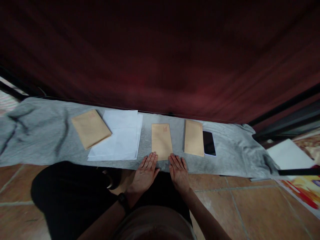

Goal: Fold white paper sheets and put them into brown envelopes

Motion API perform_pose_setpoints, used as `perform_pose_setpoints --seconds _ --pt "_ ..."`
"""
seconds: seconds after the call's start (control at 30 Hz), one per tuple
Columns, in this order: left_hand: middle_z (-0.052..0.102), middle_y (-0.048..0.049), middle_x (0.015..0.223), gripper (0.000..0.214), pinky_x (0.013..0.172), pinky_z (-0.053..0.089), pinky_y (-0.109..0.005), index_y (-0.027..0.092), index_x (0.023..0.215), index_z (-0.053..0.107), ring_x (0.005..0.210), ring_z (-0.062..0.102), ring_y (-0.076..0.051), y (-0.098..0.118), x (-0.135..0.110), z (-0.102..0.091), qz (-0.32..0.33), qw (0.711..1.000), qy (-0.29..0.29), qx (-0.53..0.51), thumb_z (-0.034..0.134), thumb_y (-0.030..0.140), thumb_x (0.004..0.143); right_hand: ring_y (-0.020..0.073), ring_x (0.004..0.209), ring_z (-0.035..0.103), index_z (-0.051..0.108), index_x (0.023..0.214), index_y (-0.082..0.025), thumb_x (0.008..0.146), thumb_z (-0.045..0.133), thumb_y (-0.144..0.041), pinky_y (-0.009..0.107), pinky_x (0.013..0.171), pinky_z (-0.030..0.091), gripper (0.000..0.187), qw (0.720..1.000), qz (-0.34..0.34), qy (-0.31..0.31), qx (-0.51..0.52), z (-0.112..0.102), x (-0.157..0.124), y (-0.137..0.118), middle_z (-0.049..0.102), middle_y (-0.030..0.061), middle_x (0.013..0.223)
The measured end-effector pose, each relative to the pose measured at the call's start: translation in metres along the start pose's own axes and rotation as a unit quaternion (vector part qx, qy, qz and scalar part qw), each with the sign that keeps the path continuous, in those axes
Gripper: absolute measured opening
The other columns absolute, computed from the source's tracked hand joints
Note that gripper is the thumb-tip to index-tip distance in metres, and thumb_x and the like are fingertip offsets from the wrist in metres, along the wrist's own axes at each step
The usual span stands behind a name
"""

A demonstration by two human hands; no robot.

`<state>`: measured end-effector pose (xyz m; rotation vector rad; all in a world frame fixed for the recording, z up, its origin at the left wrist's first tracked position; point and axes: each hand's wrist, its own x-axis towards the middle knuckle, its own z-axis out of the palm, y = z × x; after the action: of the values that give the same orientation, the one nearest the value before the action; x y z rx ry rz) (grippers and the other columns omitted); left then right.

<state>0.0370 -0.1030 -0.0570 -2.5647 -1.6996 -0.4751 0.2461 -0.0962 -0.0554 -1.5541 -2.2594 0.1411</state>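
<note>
A tan envelope (161,140) lies lengthwise on a grey cloth (37,133) straight ahead of me. My left hand (145,172) rests flat with fingers stretched out, its tips at the envelope's near left corner. My right hand (178,172) lies flat the same way at the near right corner. Neither hand grips anything. A black band sits on my left wrist.
A stack of tan envelopes (194,137) lies right of the middle one, a dark phone (208,143) beside it. Left are white sheets (119,136) and a larger tan envelope (90,128). A dark red curtain (160,56) hangs behind. Tiled floor (250,206) lies below.
</note>
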Motion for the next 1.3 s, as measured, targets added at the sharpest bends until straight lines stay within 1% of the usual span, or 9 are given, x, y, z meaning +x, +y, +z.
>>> perform_pose_setpoints --seconds 0.2,0.37,0.53,0.77,0.87,0.97,1.13,1.23,1.3 --pt "0.037 -0.0166 0.157 0.061 0.123 0.025 -0.045 0.01 0.153 0.035 0.148 0.031 -0.027 -0.002 -0.005 0.003 0.01 1.0 -0.013 0.018 0.047 0.033 0.097 0.0247 0.143 0.04 0.047 0.148 -0.017 0.103 0.04 -0.027 0.049 0.122 0.022 0.046 1.0 -0.014 0.006 0.006 0.004 0.001 -0.022 0.049 0.0067 0.151" --pt "0.033 -0.0152 0.16 0.061 0.122 0.027 -0.047 0.016 0.154 0.036 0.149 0.03 -0.028 -0.002 -0.005 0.001 0.015 0.999 -0.023 0.026 0.05 0.029 0.095 0.0228 0.141 0.043 0.043 0.15 -0.018 0.102 0.042 -0.025 0.046 0.122 0.024 0.048 0.999 -0.045 -0.012 0.012 0.01 0.004 -0.04 0.05 0.0066 0.15" --pt "0.035 -0.0152 0.159 0.06 0.121 0.028 -0.047 0.017 0.152 0.04 0.148 0.032 -0.028 -0.002 -0.004 -0.004 0.015 0.999 -0.022 0.027 0.052 0.038 0.096 0.022 0.139 0.046 0.045 0.149 -0.019 0.102 0.041 -0.024 0.046 0.122 0.023 0.047 0.999 -0.033 0.001 -0.011 0.009 0.002 -0.025 0.052 0.0069 0.148" --pt "0.04 -0.0136 0.157 0.055 0.122 0.027 -0.046 0.017 0.149 0.044 0.146 0.036 -0.027 0.001 -0.002 -0.006 -0.001 1.0 -0.007 -0.002 0.049 0.036 0.098 0.0227 0.139 0.046 0.049 0.146 -0.02 0.104 0.036 -0.024 0.046 0.122 0.02 0.044 1.0 -0.01 0.004 -0.022 -0.003 -0.001 0.004 0.052 0.0045 0.149" --pt "0.044 -0.0149 0.154 0.048 0.118 0.034 -0.048 0.017 0.143 0.051 0.143 0.041 -0.028 0.003 0.0 -0.007 -0.029 0.999 0.002 -0.036 0.046 0.034 0.099 0.0237 0.139 0.046 0.05 0.145 -0.02 0.104 0.036 -0.023 0.047 0.122 0.021 0.044 1.0 -0.005 0.008 -0.019 -0.003 -0.001 0.004 0.054 0.0051 0.148" --pt "0.049 -0.0148 0.151 0.039 0.112 0.042 -0.05 0.018 0.132 0.061 0.138 0.049 -0.03 0.005 0.007 -0.008 -0.083 0.992 0.014 -0.091 0.044 0.031 0.1 0.0249 0.139 0.046 0.051 0.145 -0.018 0.103 0.037 -0.024 0.049 0.122 0.021 0.044 1.0 0.004 0.022 -0.017 0.001 -0.001 0.0 0.055 0.0079 0.146" --pt "0.059 -0.0154 0.141 0.033 0.106 0.047 -0.049 0.017 0.123 0.065 0.132 0.054 -0.029 0.003 0.027 -0.007 -0.18 0.954 0.041 -0.235 0.05 0.024 0.094 0.0256 0.138 0.046 0.053 0.143 -0.017 0.102 0.038 -0.023 0.049 0.121 0.023 0.044 0.999 0.005 0.039 -0.016 0.006 0.002 -0.006 0.058 0.0096 0.143" --pt "0.063 -0.0125 0.132 0.036 0.103 0.05 -0.045 0.019 0.123 0.064 0.124 0.06 -0.026 -0.002 0.038 -0.004 -0.234 0.908 0.061 -0.342 0.057 0.023 0.087 0.026 0.134 0.048 0.055 0.14 -0.015 0.101 0.039 -0.022 0.047 0.12 0.026 0.043 0.999 0.007 0.037 -0.022 0.006 0.005 -0.007 0.06 0.0104 0.14" --pt "0.065 -0.0111 0.126 0.045 0.095 0.054 -0.042 0.019 0.126 0.062 0.111 0.065 -0.024 -0.005 0.043 -0.002 -0.273 0.869 0.068 -0.407 0.062 0.022 0.081 0.0269 0.13 0.05 0.057 0.138 -0.014 0.1 0.041 -0.022 0.046 0.118 0.029 0.042 0.999 0.012 0.03 -0.028 0.005 0.007 -0.008 0.061 0.0112 0.136"
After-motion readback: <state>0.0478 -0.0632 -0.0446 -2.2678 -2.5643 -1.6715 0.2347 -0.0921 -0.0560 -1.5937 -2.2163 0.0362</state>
